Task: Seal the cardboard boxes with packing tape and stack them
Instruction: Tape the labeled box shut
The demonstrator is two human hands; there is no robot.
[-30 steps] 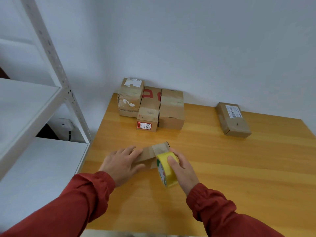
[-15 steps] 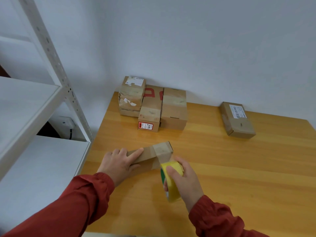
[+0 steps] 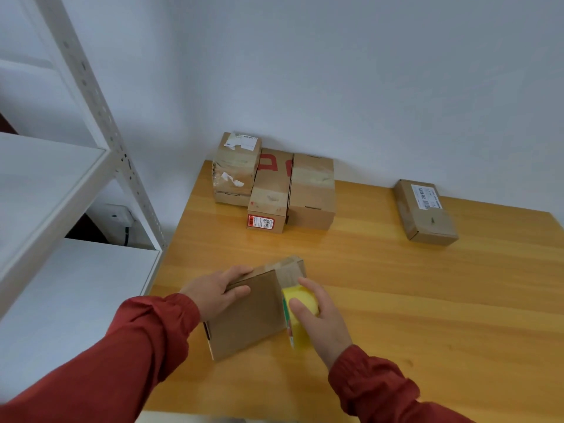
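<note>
- two hands are on one job: your left hand [image 3: 213, 296] is gripping the far edge of the flat box [image 3: 247, 312], tilting it up on the table [image 3: 396, 300] close to you.
- your right hand [image 3: 323, 322] is clasping the yellow tape roll [image 3: 300, 319], holding it against the box's right edge.
- risk: the box is balancing on one edge, so a sideways tape pull could be skidding or toppling it.
- risk: tape could be wrinkling if the roll is drifting.
- three boxes [image 3: 274, 184] are sitting at the back wall, a lone box [image 3: 425, 210] well apart.

tape roll [image 3: 300, 319]: yellow | box [image 3: 248, 314]: brown (plain) | sleeves [image 3: 146, 340]: red
</note>
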